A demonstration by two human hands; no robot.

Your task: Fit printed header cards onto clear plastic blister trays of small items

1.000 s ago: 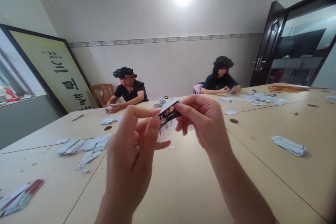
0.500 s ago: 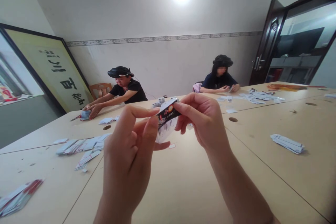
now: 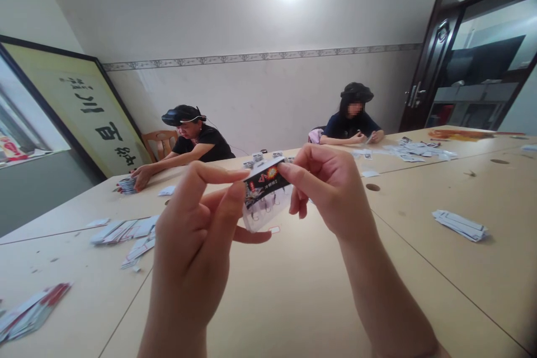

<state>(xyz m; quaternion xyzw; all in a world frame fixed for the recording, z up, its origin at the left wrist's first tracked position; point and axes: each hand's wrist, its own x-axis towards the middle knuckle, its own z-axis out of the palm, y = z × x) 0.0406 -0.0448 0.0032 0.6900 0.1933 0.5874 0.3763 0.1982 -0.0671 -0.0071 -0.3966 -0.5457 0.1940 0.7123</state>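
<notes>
Your left hand [image 3: 197,229] and right hand [image 3: 331,190] pinch a small packet [image 3: 265,193] between them above the table [image 3: 293,296], its black header at 12 o'clock; you look mid-assembly, and the next move likely needs a firm, even pinch.

One head-worn view (close above the hands) faces forward across the table [image 3: 293,291].

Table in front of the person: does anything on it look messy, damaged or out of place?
Nothing looks damaged. Small packets lie in loose, fanned heaps on the table rather than neat stacks: one heap at left, one at right. Both hands, left hand and right hand, pinch one small packet above the tabletop.
</notes>
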